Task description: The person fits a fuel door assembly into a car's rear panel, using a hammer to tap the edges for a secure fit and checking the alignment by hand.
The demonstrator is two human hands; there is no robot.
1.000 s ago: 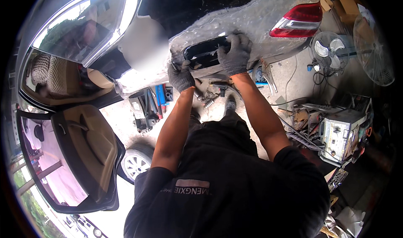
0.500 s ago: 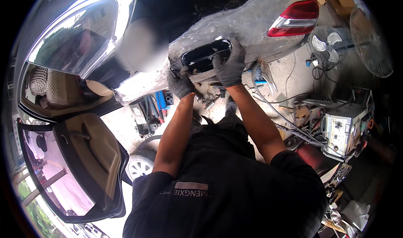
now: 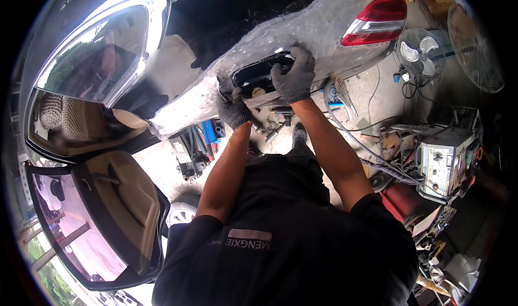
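Note:
A bare grey, sanded car rear panel (image 3: 324,31) has a long dark wheel-arch opening (image 3: 260,71) in it. My left hand (image 3: 234,109), in a dark grey knit glove, is closed round the near left edge of the opening, its thumb raised. At the right end, my right hand (image 3: 295,75), gloved alike, grips the rim, with the fingers over the panel and the thumb at the opening. Black material shows inside, and a small pale round part sits at its lower side. The undersides of both hands are hidden.
An open car door (image 3: 116,209) stands at the left, a loose wheel (image 3: 182,213) close by. Blue-and-black tools (image 3: 200,138) and locking pliers (image 3: 345,98) lie on the floor. At the right are a fan (image 3: 422,52), cables and a boxy machine (image 3: 438,165). The red tail light (image 3: 376,20) is above.
My right hand has shifted slightly up and left along the rim. A pale round part now shows in the opening where black material was. My left hand stays at its edge.

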